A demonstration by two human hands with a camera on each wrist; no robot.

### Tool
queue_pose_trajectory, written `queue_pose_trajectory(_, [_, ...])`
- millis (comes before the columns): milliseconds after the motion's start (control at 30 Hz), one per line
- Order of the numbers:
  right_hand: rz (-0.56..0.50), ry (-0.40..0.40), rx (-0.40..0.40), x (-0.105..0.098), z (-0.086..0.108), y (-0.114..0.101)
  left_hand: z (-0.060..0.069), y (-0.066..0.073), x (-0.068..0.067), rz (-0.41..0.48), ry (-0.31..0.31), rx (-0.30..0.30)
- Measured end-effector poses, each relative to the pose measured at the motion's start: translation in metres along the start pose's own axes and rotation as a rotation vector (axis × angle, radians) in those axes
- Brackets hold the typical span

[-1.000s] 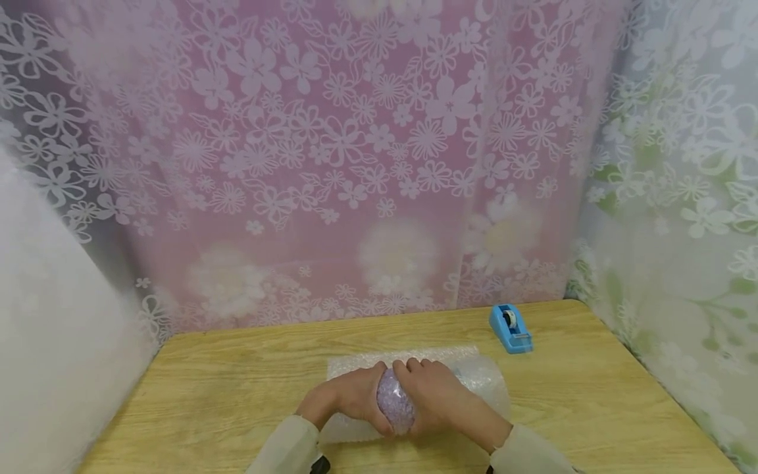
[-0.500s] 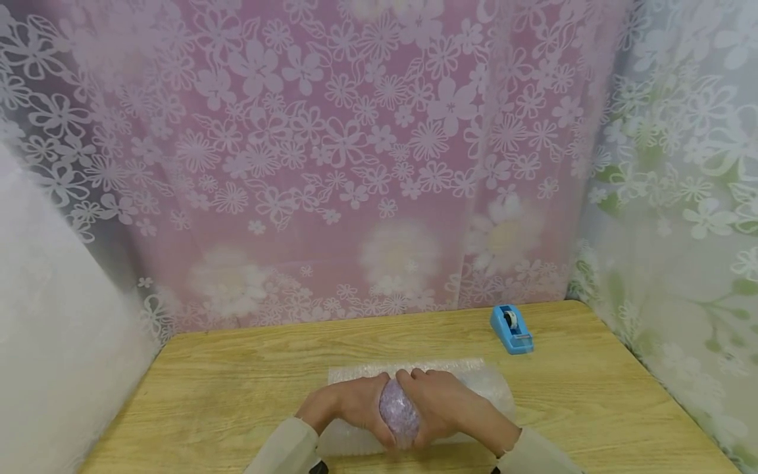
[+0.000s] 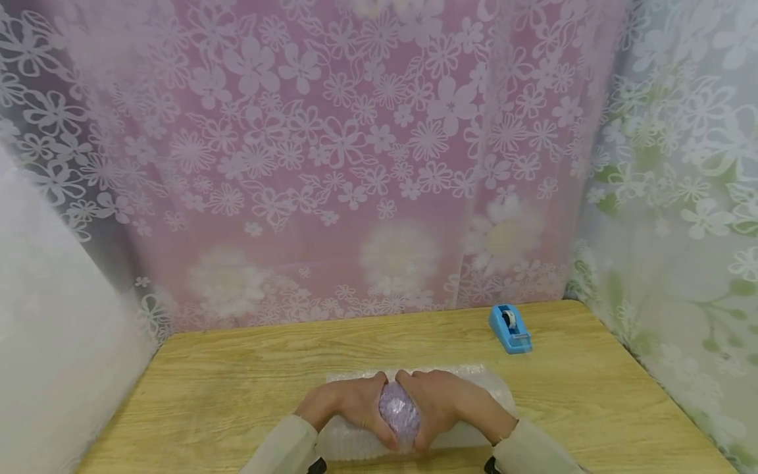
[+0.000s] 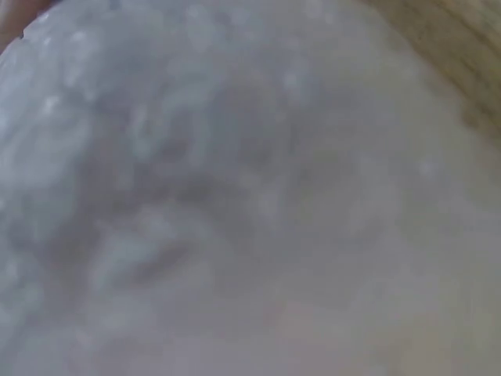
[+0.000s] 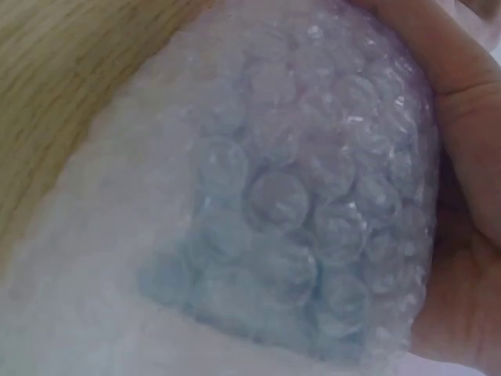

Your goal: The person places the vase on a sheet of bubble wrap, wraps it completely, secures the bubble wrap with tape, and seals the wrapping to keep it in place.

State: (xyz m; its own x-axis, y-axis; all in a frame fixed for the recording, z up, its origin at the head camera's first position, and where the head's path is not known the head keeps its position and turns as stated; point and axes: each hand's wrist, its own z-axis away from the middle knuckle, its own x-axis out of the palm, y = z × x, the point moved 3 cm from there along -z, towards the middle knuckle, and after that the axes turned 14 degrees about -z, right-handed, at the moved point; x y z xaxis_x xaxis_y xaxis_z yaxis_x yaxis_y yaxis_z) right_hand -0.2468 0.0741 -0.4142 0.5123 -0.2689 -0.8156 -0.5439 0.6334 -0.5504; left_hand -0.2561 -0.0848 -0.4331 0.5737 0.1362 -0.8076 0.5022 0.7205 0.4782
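Near the front of the table, both hands hold a bubble-wrapped bundle with something light purple showing through. My left hand grips its left side and my right hand its right, thumbs towards me. The bubble wrap reaches out beyond both hands. In the right wrist view, the layered bubble wrap covers something bluish and purple, with the right hand curved along it. Bubble wrap fills the blurred left wrist view. The wrapped item's kind and most fingertips are hidden.
A blue tape dispenser with a roll of tape stands at the back right of the wooden table. A pink flowered curtain hangs behind the table, with pale sheets on either side.
Both hands and the bubble-wrapped bundle have shifted slightly towards the person, mostly in the first half second. The wrap's far edge is nearer too. The tape dispenser stays put.
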Motion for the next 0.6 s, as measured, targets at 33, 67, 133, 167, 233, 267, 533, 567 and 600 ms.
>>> queue_pose_trajectory(33, [-0.016, -0.008, 0.002, -0.001, 0.000, 0.000, 0.001, -0.001, -0.001, -0.027, 0.002, -0.040])
queue_pose_trajectory(67, [-0.026, -0.014, 0.004, -0.002, -0.001, 0.000, 0.002, -0.001, -0.001, -0.044, 0.002, -0.071])
queue_pose_trajectory(133, [-0.049, -0.032, 0.011, -0.003, -0.002, 0.000, 0.003, -0.001, -0.002, -0.070, 0.005, -0.097])
queue_pose_trajectory(167, [-0.058, -0.040, 0.013, -0.004, -0.002, 0.000, 0.004, -0.001, -0.003, -0.084, 0.014, -0.094])
queue_pose_trajectory(233, [-0.070, -0.055, 0.016, -0.005, -0.004, -0.001, 0.006, 0.001, -0.005, -0.117, 0.033, -0.067])
queue_pose_trajectory(267, [-0.072, -0.062, 0.019, -0.005, -0.005, -0.001, 0.007, 0.002, -0.005, -0.148, 0.046, -0.064])
queue_pose_trajectory(533, [-0.105, -0.113, 0.081, -0.009, -0.009, 0.001, 0.017, 0.011, -0.011, -0.451, 0.195, -0.071])
queue_pose_trajectory(567, [-0.110, -0.118, 0.088, -0.009, -0.009, 0.001, 0.019, 0.013, -0.012, -0.505, 0.227, -0.064])
queue_pose_trajectory(600, [-0.116, -0.124, 0.095, -0.009, -0.009, 0.002, 0.021, 0.016, -0.012, -0.565, 0.262, -0.057])
